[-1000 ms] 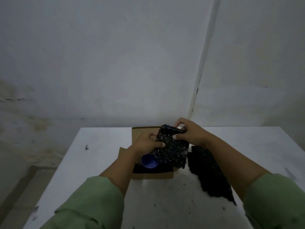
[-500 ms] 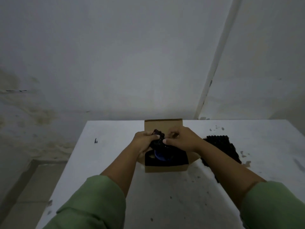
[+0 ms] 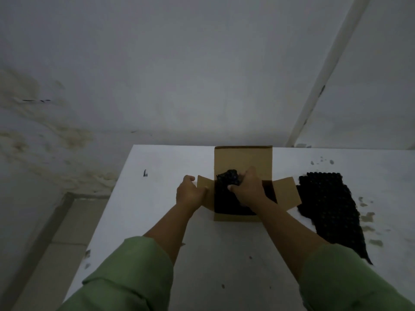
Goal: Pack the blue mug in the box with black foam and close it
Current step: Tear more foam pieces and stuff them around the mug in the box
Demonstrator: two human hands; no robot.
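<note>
Two sleeves: green, bottom corners of the frame, forearms reaching up to mid-frame.
Desk: white, speckled, filling the lower half.
Left hand: left of centre, fingers curled round the box's left flap, pinching its edge.
Right hand: centre of the frame, fingers closed on the foam, pressing it down into the box.
Box: brown cardboard, centre, open; side flaps splayed out, back flap standing up.
Spare foam: a second black sheet lying flat on the desk, right of the box, touching or just beside the right flap.
Mug: not visible; judged to sit inside the box under the foam, since only black shows in the opening.
Done: foam is going in on top, so the mug looks packed.
Left: seat the foam, fold the flaps, close the box; whether the spare sheet also goes in I cannot tell.
Hard to make out: dim light; box interior is a black mass; the right palm hides part of the opening.
Wall: stained, upper frame.
</note>
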